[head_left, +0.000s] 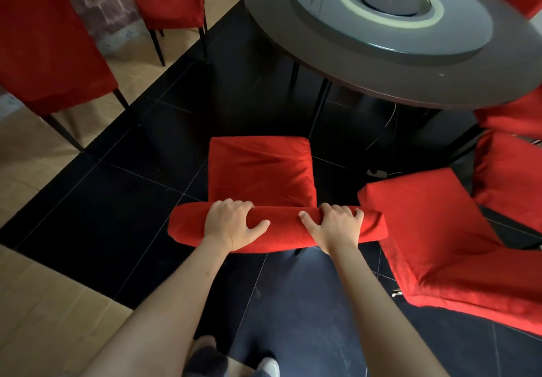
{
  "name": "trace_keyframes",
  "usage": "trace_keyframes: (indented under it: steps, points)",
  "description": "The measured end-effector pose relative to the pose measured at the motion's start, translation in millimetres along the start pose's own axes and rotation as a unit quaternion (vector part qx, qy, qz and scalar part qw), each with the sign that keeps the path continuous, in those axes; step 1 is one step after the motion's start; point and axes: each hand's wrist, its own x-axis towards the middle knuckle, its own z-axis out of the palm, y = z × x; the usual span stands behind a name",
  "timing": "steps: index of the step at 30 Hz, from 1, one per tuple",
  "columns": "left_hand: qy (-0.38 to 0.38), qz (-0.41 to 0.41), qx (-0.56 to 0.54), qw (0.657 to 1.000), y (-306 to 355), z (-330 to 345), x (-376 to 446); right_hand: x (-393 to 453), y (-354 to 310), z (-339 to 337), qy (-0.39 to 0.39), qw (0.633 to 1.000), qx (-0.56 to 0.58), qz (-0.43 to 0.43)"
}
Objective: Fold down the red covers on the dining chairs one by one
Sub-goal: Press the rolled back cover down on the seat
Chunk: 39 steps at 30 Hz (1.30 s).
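Gripping the top of the chair back through its red cover (278,230), the left hand (231,224) and right hand (337,225) curl around it side by side; the seat (261,171) lies just beyond the knuckles.

Red cover (278,230) on the nearest dining chair (261,171)

The red cover is plush fabric with soft creases over the square seat. Along the top of the chair's backrest it is bunched into a thick horizontal roll, running left to right nearest the camera. The chair faces the round counter, standing on black floor tiles, just beside another red-covered chair (440,230) to its right.
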Motion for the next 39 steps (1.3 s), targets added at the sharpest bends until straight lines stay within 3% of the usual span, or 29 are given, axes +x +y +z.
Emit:
trace_keyframes:
  steps: [39]
  points:
    - [0.01, 0.181, 0.006, 0.983, -214.6, -18.0, -3.5, -81.3, -218.0, 15.3, -0.028, 0.986, 0.035, 0.159]
